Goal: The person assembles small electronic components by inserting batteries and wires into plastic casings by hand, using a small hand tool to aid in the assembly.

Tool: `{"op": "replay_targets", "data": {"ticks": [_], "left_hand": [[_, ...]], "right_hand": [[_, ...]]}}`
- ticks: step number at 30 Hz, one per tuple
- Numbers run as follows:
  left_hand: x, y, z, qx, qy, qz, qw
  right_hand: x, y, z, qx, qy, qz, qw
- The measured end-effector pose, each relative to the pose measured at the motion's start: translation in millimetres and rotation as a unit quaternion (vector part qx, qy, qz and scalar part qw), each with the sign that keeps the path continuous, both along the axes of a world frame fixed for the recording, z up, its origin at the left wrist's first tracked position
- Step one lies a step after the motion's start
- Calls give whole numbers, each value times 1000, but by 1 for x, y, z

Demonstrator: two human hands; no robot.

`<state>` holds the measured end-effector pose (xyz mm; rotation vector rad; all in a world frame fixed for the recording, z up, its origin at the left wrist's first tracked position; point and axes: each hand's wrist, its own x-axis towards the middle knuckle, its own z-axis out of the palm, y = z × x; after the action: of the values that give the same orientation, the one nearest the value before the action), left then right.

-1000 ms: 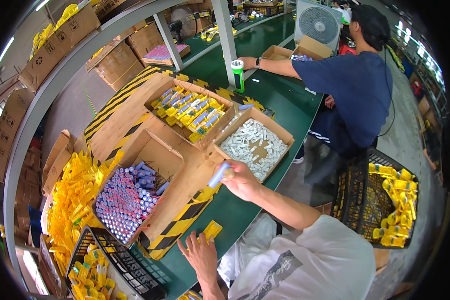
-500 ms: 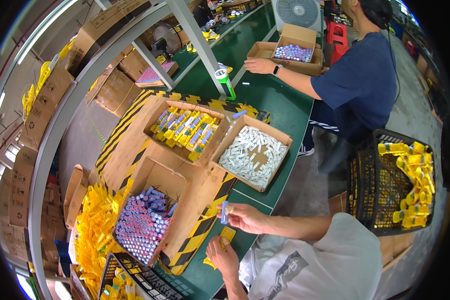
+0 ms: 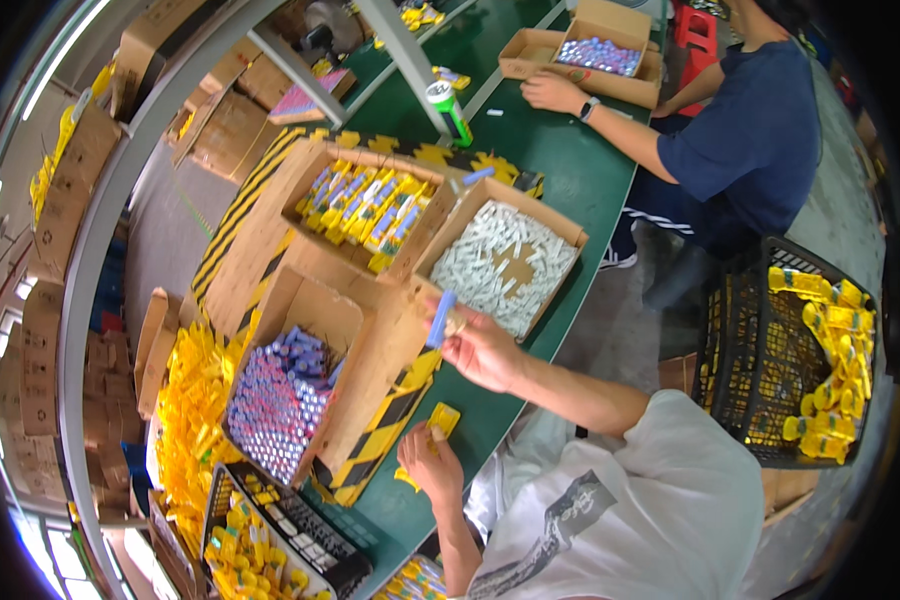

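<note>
My right hand (image 3: 486, 352) is raised over the table edge. Its fingers pinch a blue-purple cylindrical battery (image 3: 441, 320), with something pale showing beside the fingertips. Just beyond it stands a shallow cardboard box of small white strips (image 3: 482, 262). Lower and nearer to me, my left hand (image 3: 431, 465) is closed around a yellow plastic housing (image 3: 443, 419) at the green tabletop. The left fingers partly cover the housing.
An open carton (image 3: 360, 318) holds many batteries. Behind it, another box (image 3: 433, 205) contains yellow housings with batteries. Loose yellow parts (image 3: 192, 400) are heaped left, near a black crate (image 3: 345, 572). Another black crate (image 3: 735, 365) stands right. A co-worker (image 3: 740, 150) sits at the far right.
My right hand has moved forward with the battery, away from my left hand and closer to the box of white strips. My left hand still holds the yellow housing. The view has shifted somewhat.
</note>
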<state>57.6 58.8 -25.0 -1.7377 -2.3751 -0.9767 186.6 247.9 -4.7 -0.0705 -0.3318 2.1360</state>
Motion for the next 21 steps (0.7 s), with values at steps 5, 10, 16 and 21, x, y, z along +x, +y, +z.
{"op": "replay_targets", "data": {"ticks": [5,10,16,21], "left_hand": [[-2,6,-1,5,-13,2,1000],[2,7,2,-4,-20,1,1000],[0,-2,0,-13,-5,0,1000],[-1,-2,5,-36,-15,-4,999]], "right_hand": [[28,28,17,75,38,-11,996],[39,31,11,83,23,-29,996],[34,21,-2,28,0,-38,999],[28,2,-3,101,-135,-4,986]]}}
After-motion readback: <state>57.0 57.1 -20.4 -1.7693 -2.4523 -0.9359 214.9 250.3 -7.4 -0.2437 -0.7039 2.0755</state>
